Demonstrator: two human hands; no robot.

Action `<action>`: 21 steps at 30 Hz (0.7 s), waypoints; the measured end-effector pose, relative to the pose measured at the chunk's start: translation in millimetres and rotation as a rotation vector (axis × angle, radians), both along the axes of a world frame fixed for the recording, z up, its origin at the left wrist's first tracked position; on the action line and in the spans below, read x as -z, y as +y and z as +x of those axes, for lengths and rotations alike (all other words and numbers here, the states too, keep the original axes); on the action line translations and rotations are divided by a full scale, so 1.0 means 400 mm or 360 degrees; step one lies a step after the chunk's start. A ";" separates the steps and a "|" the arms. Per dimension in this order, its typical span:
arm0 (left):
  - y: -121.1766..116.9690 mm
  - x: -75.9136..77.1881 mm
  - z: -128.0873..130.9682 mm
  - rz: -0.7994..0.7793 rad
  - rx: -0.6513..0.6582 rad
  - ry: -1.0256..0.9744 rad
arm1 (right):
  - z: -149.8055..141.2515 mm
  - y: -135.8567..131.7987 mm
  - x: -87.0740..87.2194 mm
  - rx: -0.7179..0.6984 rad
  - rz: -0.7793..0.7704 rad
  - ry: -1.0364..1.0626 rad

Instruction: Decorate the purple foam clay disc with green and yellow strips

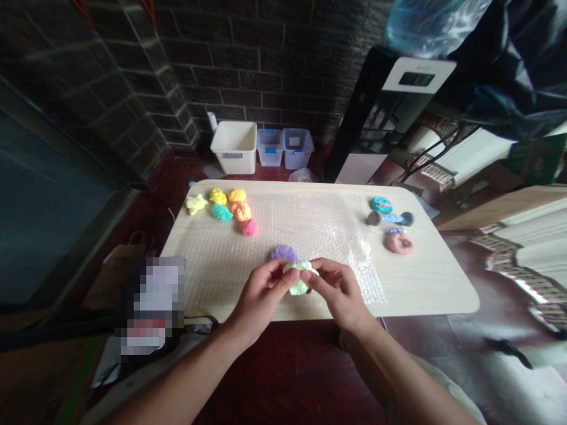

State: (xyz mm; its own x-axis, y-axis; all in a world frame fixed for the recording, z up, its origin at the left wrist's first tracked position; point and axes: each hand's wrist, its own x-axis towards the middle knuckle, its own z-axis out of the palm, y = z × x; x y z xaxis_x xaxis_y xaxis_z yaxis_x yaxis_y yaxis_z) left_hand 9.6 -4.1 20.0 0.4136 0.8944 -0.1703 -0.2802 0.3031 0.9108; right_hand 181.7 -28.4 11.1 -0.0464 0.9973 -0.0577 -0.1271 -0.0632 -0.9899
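Observation:
Between my two hands is a piece of pale green modelling clay (299, 284), pinched by the thumbs and fingers of both. My left hand (264, 289) grips its left side and my right hand (337, 289) its right side; some fingertips are hidden behind it. Just beyond the left fingers, a flattened purple clay piece (284, 253) lies on bubble wrap (301, 215) spread over the pale wooden table (427, 280). The hands are held over the table's near edge.
Several coloured clay lumps, one of them pink (250, 227), sit at the table's far left. On the right are a teal clay disc (381, 205), a grey-ended blue piece (390, 219) and a pinkish ring (400, 242). Bins (234, 158) and a water dispenser (361, 118) stand behind.

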 end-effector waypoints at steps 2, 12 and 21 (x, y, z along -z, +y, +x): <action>-0.001 0.004 0.007 -0.0025 0.0008 -0.0025 | -0.003 0.001 0.008 0.0076 0.0044 -0.0021; 0.018 0.007 -0.006 0.0044 0.0013 0.0152 | 0.032 -0.008 -0.023 -0.0028 0.0162 -0.0467; 0.015 -0.012 -0.018 0.0006 0.0071 0.0172 | -0.006 -0.002 -0.006 -0.0099 -0.0152 0.0230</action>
